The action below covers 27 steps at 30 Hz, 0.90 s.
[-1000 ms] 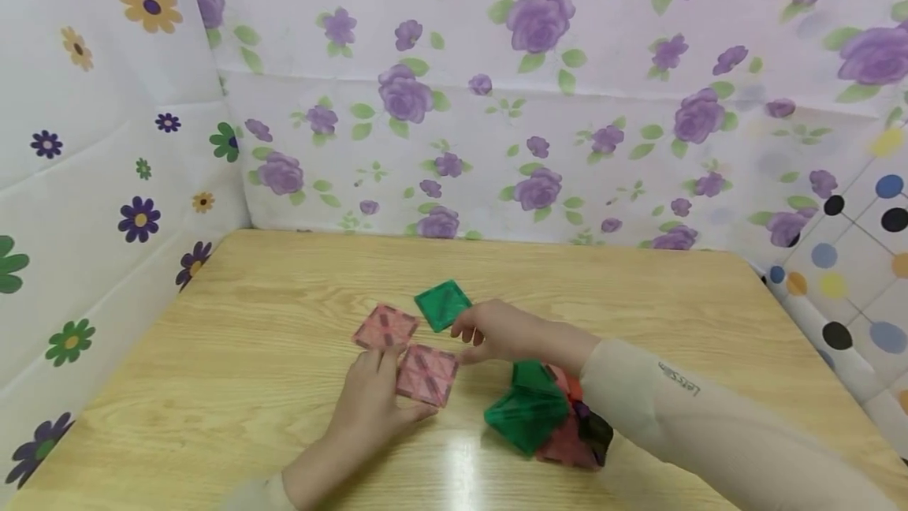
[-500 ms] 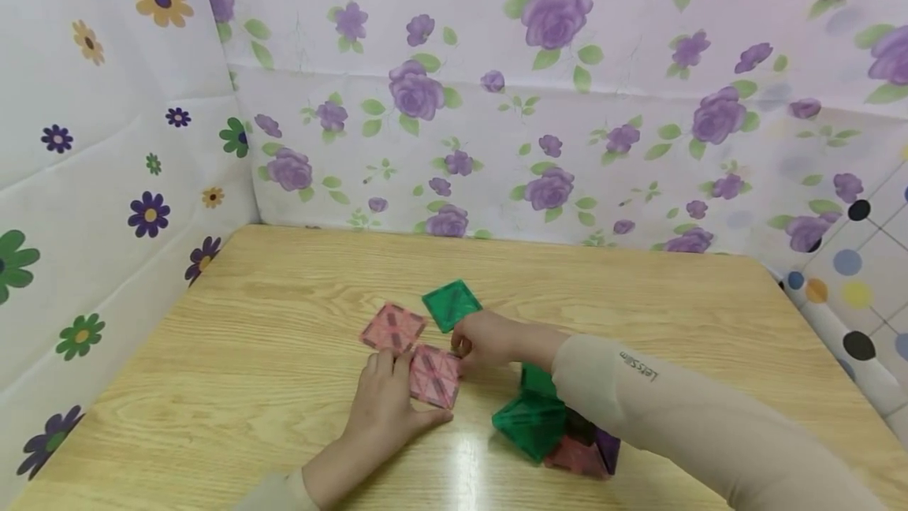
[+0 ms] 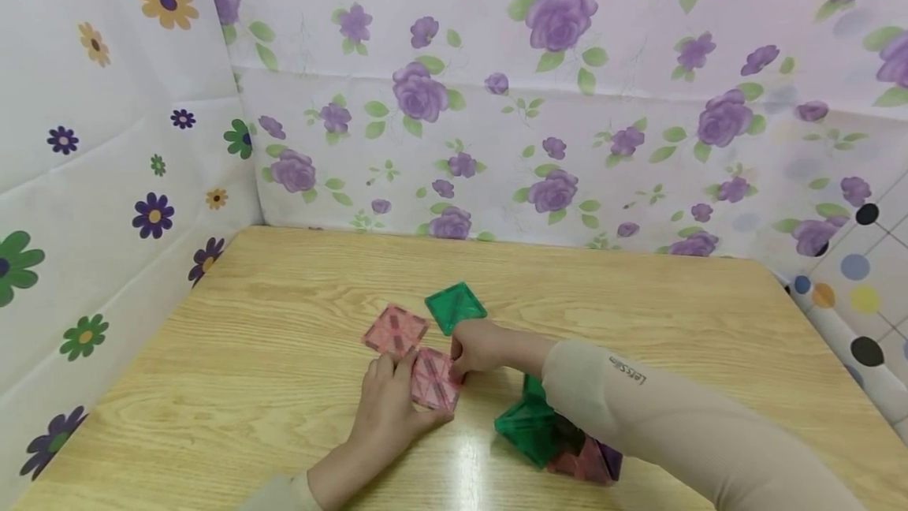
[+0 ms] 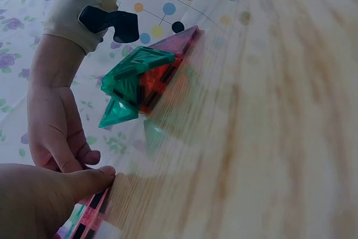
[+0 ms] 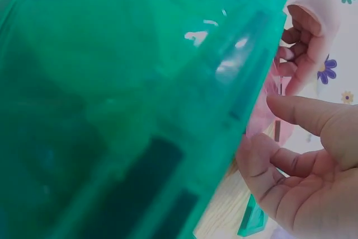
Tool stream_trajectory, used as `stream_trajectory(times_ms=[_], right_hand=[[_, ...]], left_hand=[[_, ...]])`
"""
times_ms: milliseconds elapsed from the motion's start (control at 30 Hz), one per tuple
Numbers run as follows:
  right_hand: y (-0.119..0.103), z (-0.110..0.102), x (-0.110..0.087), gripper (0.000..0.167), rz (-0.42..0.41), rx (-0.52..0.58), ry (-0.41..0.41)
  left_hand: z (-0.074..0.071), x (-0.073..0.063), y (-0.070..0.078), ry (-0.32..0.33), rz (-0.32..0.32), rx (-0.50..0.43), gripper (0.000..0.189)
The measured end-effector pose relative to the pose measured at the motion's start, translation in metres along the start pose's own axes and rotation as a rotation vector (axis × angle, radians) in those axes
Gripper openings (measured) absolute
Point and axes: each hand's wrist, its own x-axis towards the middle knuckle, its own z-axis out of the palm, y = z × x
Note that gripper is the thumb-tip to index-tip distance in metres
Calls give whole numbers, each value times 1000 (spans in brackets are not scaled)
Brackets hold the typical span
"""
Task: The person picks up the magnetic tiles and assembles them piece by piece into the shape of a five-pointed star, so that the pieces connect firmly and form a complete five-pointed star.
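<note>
A translucent pink square magnetic tile (image 3: 434,385) lies on the table between my hands. My left hand (image 3: 386,404) grips it, fingers at its far left corner and thumb along its near edge; the left wrist view shows that thumb (image 4: 92,183) against the tile's rim. At the right edge, my right hand (image 3: 481,344) pinches with thumb and bent fingers, as the right wrist view also shows. Another pink square tile (image 3: 395,330) lies just beyond, meeting the first near a corner. Behind my right hand's fingers is a flat green square tile (image 3: 456,307).
A built cluster of green magnetic tiles (image 3: 528,426) with pink, red and purple pieces stands under my right forearm, partly hidden by the sleeve (image 3: 603,385). It fills much of the right wrist view. Floral cloth (image 3: 496,140) hangs behind the wooden table (image 3: 284,282).
My right hand has come in to the pink tile's right edge, its fingers closing there. The left hand stays on the tile. The head view has shifted slightly.
</note>
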Motion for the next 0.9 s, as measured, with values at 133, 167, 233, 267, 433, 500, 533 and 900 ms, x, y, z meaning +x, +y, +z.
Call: stream_trajectory(times_ms=[133,167,233,267,433,500,533,900], right_hand=[[-1,1,-2,11,7,36,22],[-1,1,-2,10,1,50,28],[-1,1,-3,9,-10,83,48],[-2,1,-3,8,-12,100,62],[-1,2,-5,12,17,156,93],[0,2,-5,13,17,162,87],[0,3,-5,13,15,161,85],[3,2,-4,10,-8,234,138]], left_hand=[[0,-1,2,13,-6,-11,100],[0,-2,2,13,-5,-12,100],[-1,-2,3,13,-4,-15,102],[-1,-2,3,15,-2,-17,102],[0,-4,4,24,29,-42,102],[1,-4,4,25,47,-54,101],[1,-4,4,24,54,-63,101],[-3,-4,2,23,109,-126,94]])
